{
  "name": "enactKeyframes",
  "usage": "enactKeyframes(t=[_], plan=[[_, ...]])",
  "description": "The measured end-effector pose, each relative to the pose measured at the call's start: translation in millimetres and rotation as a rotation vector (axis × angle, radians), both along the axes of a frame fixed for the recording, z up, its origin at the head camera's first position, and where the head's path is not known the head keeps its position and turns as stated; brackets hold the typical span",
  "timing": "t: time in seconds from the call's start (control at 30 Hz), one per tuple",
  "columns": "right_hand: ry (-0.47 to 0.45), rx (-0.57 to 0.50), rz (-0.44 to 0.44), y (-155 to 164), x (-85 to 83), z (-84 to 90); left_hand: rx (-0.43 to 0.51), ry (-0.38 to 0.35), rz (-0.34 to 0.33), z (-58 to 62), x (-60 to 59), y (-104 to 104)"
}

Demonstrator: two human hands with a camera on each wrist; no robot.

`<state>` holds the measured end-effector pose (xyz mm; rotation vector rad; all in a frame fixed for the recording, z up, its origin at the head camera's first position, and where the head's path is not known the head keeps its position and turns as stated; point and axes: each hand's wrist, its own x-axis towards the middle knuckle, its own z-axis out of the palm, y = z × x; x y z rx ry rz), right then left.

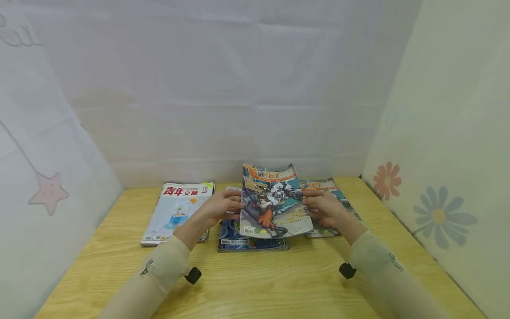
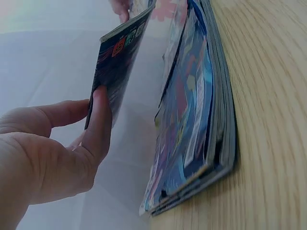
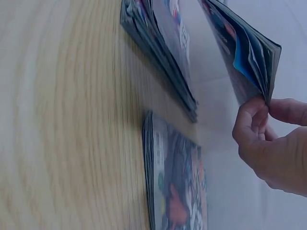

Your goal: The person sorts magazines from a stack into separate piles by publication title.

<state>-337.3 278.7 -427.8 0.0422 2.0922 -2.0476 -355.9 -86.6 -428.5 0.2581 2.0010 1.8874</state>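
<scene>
Both hands hold one magazine with a colourful cartoon cover, raised above a middle stack of magazines. My left hand pinches its left edge between thumb and fingers. On the opposite edge, my right hand pinches the pages, and some leaves fan apart in the right wrist view. A gap separates the held magazine from the stack in the left wrist view. Behind the right hand lies a right-hand pile of magazines with a similar cover, partly hidden by that hand.
A stack of white-covered magazines lies at the left of the wooden table. Pale cloth walls stand behind and at both sides, the right one printed with flowers.
</scene>
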Motion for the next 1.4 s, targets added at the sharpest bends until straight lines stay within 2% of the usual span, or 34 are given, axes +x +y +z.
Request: enactKeyframes(t=[0.17,0.37,0.57,0.77,0.9,1.03,1.2,1.4], plan=[[0.033,-0.004,-0.009,30.8,-4.0,0.6,0.073,-0.004,-0.019,-6.4,-13.6,31.8],[0.009,-0.033,-0.093,72.3,-13.2,-8.3,0.168,-0.082,-0.036,-18.1,-26.0,86.7],[-0.026,-0.036,-0.197,105.7,-19.4,-19.3,0.197,-0.105,-0.034,-31.6,-28.8,138.0],[-0.026,0.077,-0.249,130.9,-20.8,-31.5,0.173,-0.105,-0.011,-41.3,-27.2,175.7],[-0.046,0.063,-0.272,140.2,-22.1,-35.9,0.132,-0.098,0.026,-46.2,-27.9,193.4],[-0.047,0.099,-0.301,147.1,-24.0,-37.2,0.111,-0.098,0.067,-49.5,-29.0,205.4],[-0.006,0.246,-0.309,154.4,-26.2,-36.3,0.062,-0.109,0.076,-48.4,-30.1,212.5],[0.004,0.392,-0.309,156.9,-28.4,-35.6,-0.084,-0.04,0.074,-43.2,-27.5,215.8]])
